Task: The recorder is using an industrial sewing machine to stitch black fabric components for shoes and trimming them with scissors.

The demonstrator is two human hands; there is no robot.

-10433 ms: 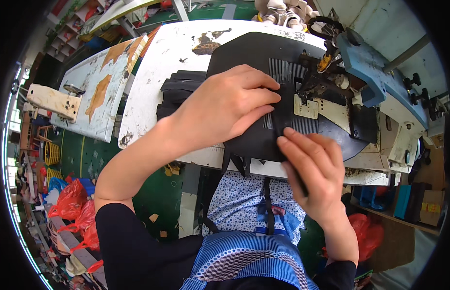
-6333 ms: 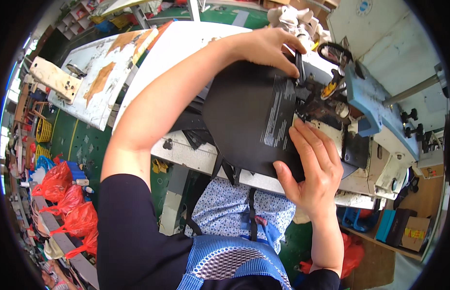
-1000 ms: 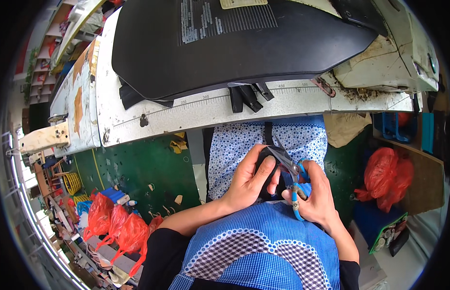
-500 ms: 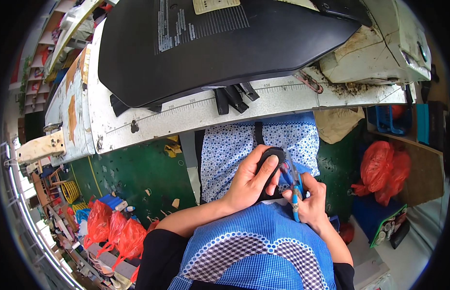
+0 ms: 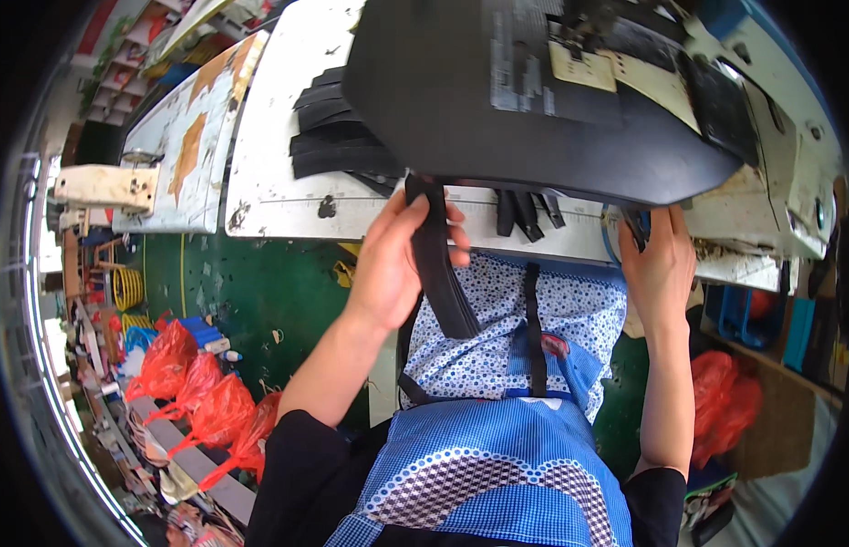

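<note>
My left hand is closed round a bundle of black fabric strips, thumb on top. The bundle's upper end is close to the near edge of a black board, and its lower end hangs over my lap. My right hand is at the board's right front edge. It is closed on blue-handled scissors, partly hidden by the fingers and the board. More black strips are spread on the white table left of the board. Several short black ends stick out beneath it.
A stained machine body stands at the table's right. A worn side table adjoins on the left. Red plastic bags hang at lower left, with others at right. A blue checked apron covers my lap.
Both hands have risen from my lap to the table edge and moved apart, the left with the black strips, the right with the scissors. The view has shifted, showing more strips at left.
</note>
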